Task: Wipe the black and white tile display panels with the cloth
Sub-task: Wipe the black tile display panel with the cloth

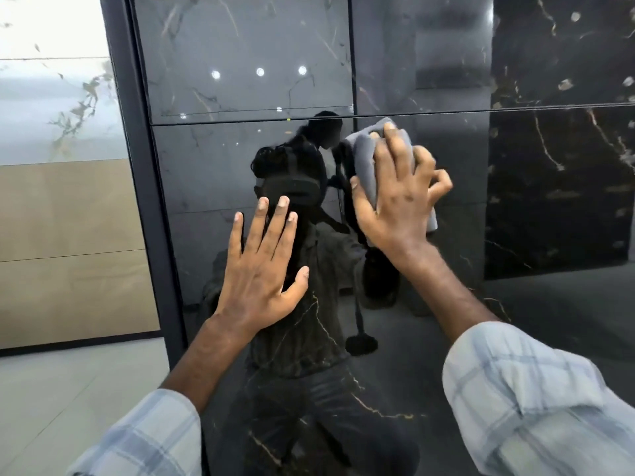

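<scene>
Head view: white marbled panel (51, 97) at far left, dark frame (144, 187) beside it. Left hand (264, 269) flat on black panel (196, 173), fingers spread, holding nothing. Right hand (398, 197) grips grey cloth (366, 156), fingers curled over it, pressing it on black panel just below horizontal seam (240, 119).

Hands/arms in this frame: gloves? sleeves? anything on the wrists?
No gloves: the left hand and right hand are bare, with no rings, watch or bands visible. The left sleeve and right sleeve are shirt fabric in a pale blue-and-white check, ending partway up the forearms and leaving the wrists uncovered.
</scene>
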`<state>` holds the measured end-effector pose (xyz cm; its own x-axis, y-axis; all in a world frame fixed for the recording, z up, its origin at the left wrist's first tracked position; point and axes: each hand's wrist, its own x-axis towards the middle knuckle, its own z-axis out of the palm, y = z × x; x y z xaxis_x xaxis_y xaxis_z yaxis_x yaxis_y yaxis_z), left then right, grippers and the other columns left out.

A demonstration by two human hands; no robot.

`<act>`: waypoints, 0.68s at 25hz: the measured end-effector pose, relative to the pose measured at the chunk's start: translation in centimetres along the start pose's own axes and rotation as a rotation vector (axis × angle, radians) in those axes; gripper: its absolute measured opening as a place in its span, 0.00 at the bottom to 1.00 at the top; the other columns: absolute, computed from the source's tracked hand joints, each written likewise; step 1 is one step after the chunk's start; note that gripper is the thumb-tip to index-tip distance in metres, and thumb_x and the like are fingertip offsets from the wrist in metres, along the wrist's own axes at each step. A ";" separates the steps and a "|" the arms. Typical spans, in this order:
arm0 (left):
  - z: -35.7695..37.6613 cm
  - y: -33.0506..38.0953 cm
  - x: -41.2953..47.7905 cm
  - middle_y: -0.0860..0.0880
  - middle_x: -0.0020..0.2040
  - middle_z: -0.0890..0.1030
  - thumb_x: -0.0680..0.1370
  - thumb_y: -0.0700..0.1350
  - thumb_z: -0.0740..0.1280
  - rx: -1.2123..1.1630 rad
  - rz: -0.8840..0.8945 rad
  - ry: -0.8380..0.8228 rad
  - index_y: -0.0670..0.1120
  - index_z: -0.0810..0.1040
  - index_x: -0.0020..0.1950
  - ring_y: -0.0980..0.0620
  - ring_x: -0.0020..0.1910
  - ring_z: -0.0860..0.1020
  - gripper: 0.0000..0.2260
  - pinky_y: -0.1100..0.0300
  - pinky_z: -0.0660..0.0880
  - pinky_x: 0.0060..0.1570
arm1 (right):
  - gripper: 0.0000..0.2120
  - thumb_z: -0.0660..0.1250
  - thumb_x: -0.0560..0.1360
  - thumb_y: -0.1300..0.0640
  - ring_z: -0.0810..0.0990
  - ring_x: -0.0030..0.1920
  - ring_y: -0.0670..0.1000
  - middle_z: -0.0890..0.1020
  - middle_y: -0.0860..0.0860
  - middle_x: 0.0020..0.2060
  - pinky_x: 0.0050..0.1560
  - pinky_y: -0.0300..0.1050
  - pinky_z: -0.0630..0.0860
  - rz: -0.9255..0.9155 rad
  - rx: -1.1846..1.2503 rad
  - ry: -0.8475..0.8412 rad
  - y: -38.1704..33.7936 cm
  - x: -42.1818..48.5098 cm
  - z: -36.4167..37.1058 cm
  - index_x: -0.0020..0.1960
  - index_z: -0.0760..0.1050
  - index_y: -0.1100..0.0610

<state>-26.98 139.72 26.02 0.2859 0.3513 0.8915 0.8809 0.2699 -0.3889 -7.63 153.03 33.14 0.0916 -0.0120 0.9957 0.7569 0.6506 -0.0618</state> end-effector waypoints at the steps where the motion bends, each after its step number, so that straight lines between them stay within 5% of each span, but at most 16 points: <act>1: 0.0 0.2 -0.8 0.40 0.85 0.55 0.80 0.56 0.63 -0.013 0.014 0.004 0.39 0.59 0.83 0.38 0.84 0.53 0.36 0.32 0.51 0.79 | 0.27 0.63 0.77 0.43 0.72 0.68 0.58 0.70 0.47 0.78 0.58 0.60 0.63 -0.115 0.012 -0.004 -0.7 -1.2 0.1 0.74 0.73 0.50; 3: 0.2 0.8 -2.8 0.40 0.84 0.56 0.79 0.55 0.64 -0.044 0.012 0.017 0.39 0.61 0.82 0.38 0.84 0.54 0.36 0.32 0.52 0.79 | 0.27 0.62 0.79 0.43 0.73 0.70 0.58 0.69 0.47 0.79 0.60 0.61 0.63 -0.489 0.065 -0.060 -0.5 -3.2 -0.4 0.76 0.73 0.50; 5: 0.7 1.6 -5.1 0.40 0.84 0.57 0.78 0.56 0.64 -0.047 0.015 0.001 0.40 0.62 0.82 0.38 0.83 0.55 0.36 0.32 0.52 0.79 | 0.26 0.61 0.79 0.42 0.74 0.71 0.57 0.69 0.45 0.79 0.61 0.62 0.61 -0.650 0.052 -0.084 1.5 -3.1 -0.9 0.76 0.73 0.48; 10: 1.9 2.4 -7.2 0.42 0.84 0.59 0.76 0.58 0.66 0.036 0.043 -0.027 0.41 0.61 0.83 0.38 0.83 0.56 0.39 0.31 0.48 0.79 | 0.26 0.64 0.78 0.42 0.72 0.68 0.57 0.71 0.46 0.78 0.56 0.62 0.64 -0.038 -0.027 0.004 1.1 -5.4 -0.9 0.74 0.74 0.49; 14: 1.8 2.4 -7.1 0.42 0.84 0.59 0.76 0.58 0.67 0.026 0.040 -0.020 0.41 0.60 0.83 0.38 0.83 0.55 0.40 0.32 0.46 0.79 | 0.28 0.64 0.78 0.43 0.75 0.69 0.57 0.70 0.47 0.78 0.60 0.61 0.61 -0.568 0.067 -0.122 0.6 -11.0 -1.5 0.76 0.73 0.49; 17: 1.6 2.4 -7.2 0.42 0.84 0.58 0.77 0.58 0.66 0.016 0.037 -0.035 0.41 0.60 0.83 0.38 0.83 0.54 0.39 0.32 0.45 0.79 | 0.26 0.66 0.77 0.43 0.73 0.69 0.56 0.71 0.46 0.78 0.59 0.63 0.62 -0.587 0.029 -0.127 3.6 -10.1 -1.7 0.74 0.75 0.48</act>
<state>-27.53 139.26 18.27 0.3045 0.3924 0.8679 0.8636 0.2707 -0.4253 -4.79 154.22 22.75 -0.4157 -0.2855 0.8635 0.6398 0.5830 0.5008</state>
